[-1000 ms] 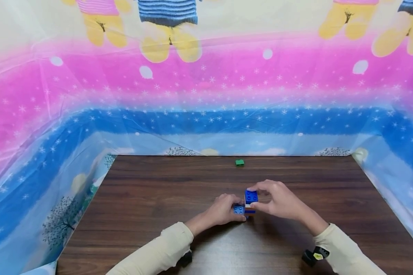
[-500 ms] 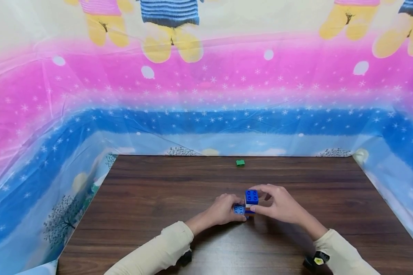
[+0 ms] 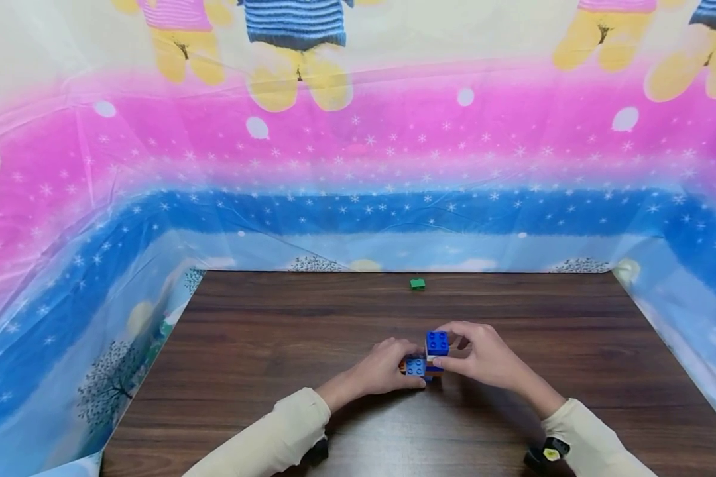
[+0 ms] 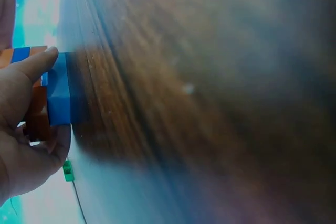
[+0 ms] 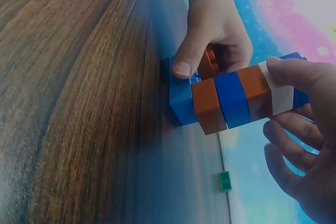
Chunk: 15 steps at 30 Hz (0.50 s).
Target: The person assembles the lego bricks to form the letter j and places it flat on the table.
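Note:
A tower of toy building bricks stands at the table's middle. From the top come a dark blue brick (image 3: 437, 342), a white brick (image 5: 282, 98), then orange, blue and orange bricks (image 5: 209, 106). Its foot is a wider light blue brick (image 4: 59, 93), where my left hand (image 3: 378, 368) grips with thumb and fingers on opposite sides. Another light blue brick (image 3: 416, 367) shows its studs beside that hand, with some orange next to it. My right hand (image 3: 483, 356) pinches the upper tower, thumb on the white brick. Its index finger is partly hidden behind.
A green brick (image 3: 417, 284) lies near the far edge of the brown wooden table (image 3: 274, 311). Behind and on both sides hangs a patterned pink and blue cloth (image 3: 358, 212). Black wrist bands (image 3: 547, 454) show at the sleeves.
My right fingers have slid down from the top dark blue brick to lower on the tower. The left hand has shifted slightly left, uncovering some orange beside the light blue brick.

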Each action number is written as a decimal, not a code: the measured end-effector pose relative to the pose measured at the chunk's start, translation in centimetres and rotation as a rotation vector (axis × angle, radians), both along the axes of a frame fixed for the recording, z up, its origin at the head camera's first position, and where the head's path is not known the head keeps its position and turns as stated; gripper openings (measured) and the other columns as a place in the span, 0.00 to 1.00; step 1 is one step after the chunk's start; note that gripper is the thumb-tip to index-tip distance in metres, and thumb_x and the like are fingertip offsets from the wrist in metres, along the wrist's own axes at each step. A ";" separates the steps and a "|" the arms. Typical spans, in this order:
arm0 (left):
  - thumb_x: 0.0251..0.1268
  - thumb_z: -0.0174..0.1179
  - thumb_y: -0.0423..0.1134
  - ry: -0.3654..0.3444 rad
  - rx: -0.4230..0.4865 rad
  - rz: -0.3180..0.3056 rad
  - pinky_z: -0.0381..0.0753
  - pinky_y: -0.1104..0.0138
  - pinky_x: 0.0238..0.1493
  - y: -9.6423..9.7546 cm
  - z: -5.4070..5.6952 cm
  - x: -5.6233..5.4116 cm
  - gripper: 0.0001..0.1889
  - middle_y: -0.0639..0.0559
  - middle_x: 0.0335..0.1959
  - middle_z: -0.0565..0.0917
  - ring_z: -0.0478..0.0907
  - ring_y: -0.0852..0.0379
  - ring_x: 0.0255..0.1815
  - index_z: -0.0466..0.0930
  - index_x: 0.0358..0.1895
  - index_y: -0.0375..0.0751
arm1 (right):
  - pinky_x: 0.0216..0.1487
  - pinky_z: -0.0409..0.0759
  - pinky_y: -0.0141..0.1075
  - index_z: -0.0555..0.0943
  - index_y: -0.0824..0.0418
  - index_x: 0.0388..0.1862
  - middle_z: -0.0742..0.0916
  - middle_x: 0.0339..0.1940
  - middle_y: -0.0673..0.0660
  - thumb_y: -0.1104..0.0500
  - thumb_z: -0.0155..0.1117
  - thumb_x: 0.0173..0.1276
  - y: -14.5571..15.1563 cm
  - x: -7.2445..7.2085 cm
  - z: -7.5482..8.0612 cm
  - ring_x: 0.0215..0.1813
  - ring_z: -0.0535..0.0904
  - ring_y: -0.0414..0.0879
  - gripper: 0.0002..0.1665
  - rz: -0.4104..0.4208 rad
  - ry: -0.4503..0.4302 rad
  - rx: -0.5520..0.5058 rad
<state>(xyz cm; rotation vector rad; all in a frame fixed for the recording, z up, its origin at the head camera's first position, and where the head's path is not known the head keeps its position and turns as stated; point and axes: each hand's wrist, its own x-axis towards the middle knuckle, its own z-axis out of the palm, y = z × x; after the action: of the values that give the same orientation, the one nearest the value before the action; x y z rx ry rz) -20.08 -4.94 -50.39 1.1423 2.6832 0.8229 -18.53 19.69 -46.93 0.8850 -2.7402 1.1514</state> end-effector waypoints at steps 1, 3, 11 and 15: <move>0.62 0.73 0.52 0.001 -0.002 0.003 0.75 0.69 0.48 -0.2 0.0 0.1 0.27 0.56 0.50 0.86 0.77 0.65 0.46 0.82 0.62 0.44 | 0.42 0.81 0.35 0.84 0.47 0.56 0.88 0.44 0.42 0.39 0.74 0.64 0.0 0.0 0.0 0.43 0.81 0.36 0.25 -0.001 -0.001 0.000; 0.62 0.73 0.52 0.002 -0.008 0.015 0.75 0.66 0.53 -0.5 0.1 0.3 0.29 0.55 0.54 0.85 0.77 0.62 0.50 0.81 0.64 0.45 | 0.42 0.81 0.36 0.83 0.47 0.56 0.88 0.43 0.42 0.39 0.74 0.64 0.0 0.0 0.0 0.43 0.81 0.36 0.25 -0.002 -0.003 0.004; 0.63 0.72 0.51 -0.001 -0.044 0.069 0.75 0.62 0.56 -2.0 0.8 1.2 0.31 0.54 0.57 0.83 0.76 0.58 0.55 0.78 0.67 0.46 | 0.42 0.81 0.36 0.84 0.49 0.57 0.88 0.43 0.44 0.40 0.74 0.64 -0.1 0.2 0.4 0.43 0.82 0.38 0.27 -0.010 -0.013 0.012; 0.62 0.73 0.49 0.025 -0.052 0.093 0.74 0.66 0.47 -2.5 1.0 1.4 0.28 0.53 0.50 0.83 0.75 0.61 0.47 0.81 0.63 0.42 | 0.43 0.81 0.36 0.83 0.49 0.58 0.88 0.43 0.43 0.39 0.74 0.64 -0.2 0.2 0.4 0.43 0.82 0.38 0.28 -0.014 -0.015 0.023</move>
<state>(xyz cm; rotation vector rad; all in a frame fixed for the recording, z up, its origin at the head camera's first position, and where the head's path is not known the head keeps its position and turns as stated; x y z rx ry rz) -18.71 -7.45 -49.44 1.0301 2.7790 0.7519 -18.30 19.49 -46.51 0.8620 -2.7729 1.1310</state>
